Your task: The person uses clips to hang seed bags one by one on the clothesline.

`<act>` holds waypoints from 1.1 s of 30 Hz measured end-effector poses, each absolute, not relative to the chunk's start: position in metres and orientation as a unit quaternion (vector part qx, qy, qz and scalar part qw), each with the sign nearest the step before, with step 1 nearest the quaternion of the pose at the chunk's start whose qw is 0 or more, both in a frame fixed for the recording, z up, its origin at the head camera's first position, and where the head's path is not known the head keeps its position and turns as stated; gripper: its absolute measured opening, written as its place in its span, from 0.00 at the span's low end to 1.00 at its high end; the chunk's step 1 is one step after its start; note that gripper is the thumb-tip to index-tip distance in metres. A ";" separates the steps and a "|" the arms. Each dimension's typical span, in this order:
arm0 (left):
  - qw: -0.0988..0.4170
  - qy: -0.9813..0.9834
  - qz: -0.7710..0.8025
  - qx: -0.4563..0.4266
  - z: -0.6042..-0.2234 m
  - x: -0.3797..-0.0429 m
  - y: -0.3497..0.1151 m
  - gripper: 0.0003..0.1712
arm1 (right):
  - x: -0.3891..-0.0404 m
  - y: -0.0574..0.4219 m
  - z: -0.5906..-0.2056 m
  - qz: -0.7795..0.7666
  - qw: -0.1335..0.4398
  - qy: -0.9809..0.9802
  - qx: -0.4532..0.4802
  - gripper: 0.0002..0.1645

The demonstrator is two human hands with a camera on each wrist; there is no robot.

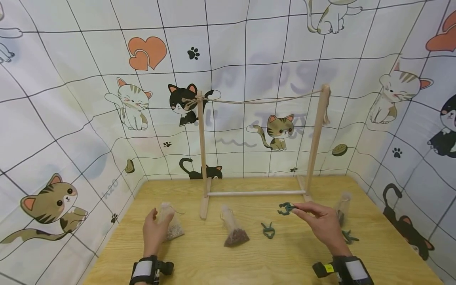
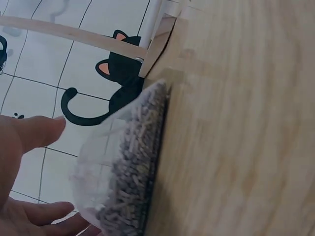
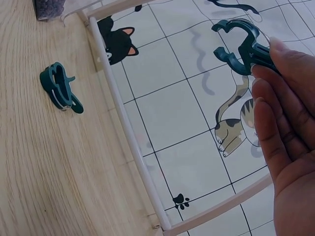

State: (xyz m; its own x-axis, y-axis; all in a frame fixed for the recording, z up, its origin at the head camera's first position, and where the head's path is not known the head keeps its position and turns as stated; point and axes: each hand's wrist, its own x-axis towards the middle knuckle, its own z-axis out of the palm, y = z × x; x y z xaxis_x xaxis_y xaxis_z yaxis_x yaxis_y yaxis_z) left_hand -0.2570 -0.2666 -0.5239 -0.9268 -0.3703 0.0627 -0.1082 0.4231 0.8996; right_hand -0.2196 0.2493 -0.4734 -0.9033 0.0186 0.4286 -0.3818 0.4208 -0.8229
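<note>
Three clips, green, are present: one in the right hand and two on the table.

Right hand: thumb and index finger pinch the handles of the first clip. The clip is raised above the table, in front of the frame, with its jaws parted and directed away from the fingertips. The remaining fingers of this hand lie side by side, slightly bent.

Left hand: thumb and fingers are spread apart at the left bag; no grip is formed. Contact between fingers and bag cannot be confirmed. The bag is translucent, rests on the table, and contains small greyish pieces.

Second clip: on the table, between the middle bag and the right hand. Third clip: on the table, just beside the right hand on its outer side.

Middle bag: lies on the table between the two hands, its filled end toward the person; contents dark reddish brown. Right bag: behind the right hand and partly hidden by it; contents dark.

Frame: two wooden posts on feet, joined low down by a pale crossbar. A cord is strung between the post tops and sags slightly.

Backdrop: cloth printed with grid lines, cats and hearts.
</note>
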 end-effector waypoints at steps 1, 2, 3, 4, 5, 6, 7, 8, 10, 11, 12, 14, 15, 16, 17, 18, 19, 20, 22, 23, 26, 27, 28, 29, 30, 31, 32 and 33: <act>0.117 -0.838 -0.513 0.145 -0.526 -0.257 -0.268 0.54 | -0.219 0.250 -0.474 0.527 0.189 -0.822 0.109 0.15; 0.109 -0.841 -0.510 0.145 -0.527 -0.258 -0.270 0.53 | -0.219 0.250 -0.474 0.526 0.188 -0.822 0.108 0.15; 0.104 -0.844 -0.506 0.144 -0.529 -0.258 -0.271 0.53 | -0.218 0.251 -0.474 0.525 0.187 -0.823 0.107 0.15; 0.101 -0.846 -0.503 0.145 -0.530 -0.258 -0.273 0.52 | -0.218 0.251 -0.474 0.524 0.186 -0.824 0.106 0.15; 0.099 -0.849 -0.499 0.144 -0.531 -0.259 -0.274 0.51 | -0.218 0.251 -0.474 0.524 0.184 -0.825 0.105 0.15; 0.099 -0.851 -0.496 0.142 -0.532 -0.259 -0.275 0.49 | -0.217 0.251 -0.474 0.523 0.184 -0.826 0.103 0.16; 0.098 -0.853 -0.493 0.141 -0.532 -0.259 -0.276 0.47 | -0.217 0.251 -0.474 0.523 0.184 -0.826 0.101 0.16; 0.098 -0.854 -0.490 0.142 -0.532 -0.260 -0.277 0.45 | -0.217 0.252 -0.474 0.522 0.184 -0.827 0.099 0.16; 0.097 -0.858 -0.484 0.143 -0.532 -0.260 -0.278 0.42 | -0.216 0.252 -0.474 0.521 0.184 -0.828 0.096 0.15; 0.097 -0.860 -0.481 0.142 -0.531 -0.260 -0.278 0.41 | -0.216 0.252 -0.474 0.522 0.184 -0.827 0.097 0.15; 0.096 -0.862 -0.476 0.144 -0.531 -0.260 -0.278 0.39 | -0.216 0.252 -0.474 0.524 0.184 -0.826 0.099 0.15; 0.096 -0.866 -0.467 0.150 -0.530 -0.259 -0.279 0.37 | -0.216 0.251 -0.475 0.525 0.185 -0.824 0.104 0.15; 0.096 -0.867 -0.464 0.153 -0.529 -0.259 -0.279 0.36 | -0.216 0.251 -0.475 0.526 0.186 -0.823 0.107 0.15; 0.097 -0.868 -0.463 0.154 -0.529 -0.258 -0.279 0.34 | -0.217 0.251 -0.475 0.527 0.187 -0.822 0.109 0.15; 0.099 -0.867 -0.463 0.156 -0.528 -0.257 -0.280 0.32 | -0.217 0.252 -0.475 0.526 0.188 -0.822 0.110 0.15; 0.101 -0.866 -0.464 0.158 -0.528 -0.256 -0.280 0.30 | -0.217 0.252 -0.475 0.525 0.188 -0.822 0.111 0.15; 0.103 -0.864 -0.467 0.157 -0.528 -0.256 -0.280 0.28 | -0.217 0.252 -0.475 0.523 0.189 -0.824 0.110 0.15; 0.105 -0.863 -0.470 0.156 -0.527 -0.256 -0.280 0.26 | -0.217 0.252 -0.475 0.522 0.188 -0.825 0.109 0.15; 0.111 -0.857 -0.478 0.155 -0.527 -0.255 -0.280 0.22 | -0.217 0.252 -0.475 0.520 0.187 -0.827 0.100 0.15; 0.113 -0.853 -0.485 0.156 -0.526 -0.255 -0.280 0.20 | -0.217 0.252 -0.475 0.519 0.186 -0.829 0.093 0.15; 0.117 -0.838 -0.510 0.157 -0.524 -0.254 -0.277 0.16 | -0.218 0.252 -0.474 0.517 0.181 -0.833 0.073 0.15; 0.118 -0.832 -0.519 0.158 -0.523 -0.254 -0.276 0.15 | -0.218 0.252 -0.473 0.513 0.181 -0.837 0.065 0.16; 0.117 -0.827 -0.527 0.158 -0.522 -0.255 -0.275 0.14 | -0.219 0.252 -0.473 0.507 0.181 -0.841 0.059 0.16; 0.117 -0.823 -0.534 0.158 -0.521 -0.255 -0.273 0.14 | -0.219 0.252 -0.472 0.504 0.180 -0.843 0.055 0.16; 0.118 -0.820 -0.537 0.158 -0.520 -0.255 -0.272 0.14 | -0.219 0.252 -0.471 0.500 0.178 -0.846 0.052 0.16; 0.117 -0.818 -0.541 0.158 -0.519 -0.255 -0.271 0.14 | -0.220 0.252 -0.470 0.494 0.176 -0.850 0.048 0.16; 0.117 -0.816 -0.543 0.159 -0.518 -0.255 -0.271 0.14 | -0.220 0.252 -0.469 0.490 0.174 -0.853 0.047 0.16; 0.117 -0.815 -0.545 0.159 -0.518 -0.255 -0.270 0.14 | -0.220 0.251 -0.469 0.487 0.173 -0.855 0.045 0.16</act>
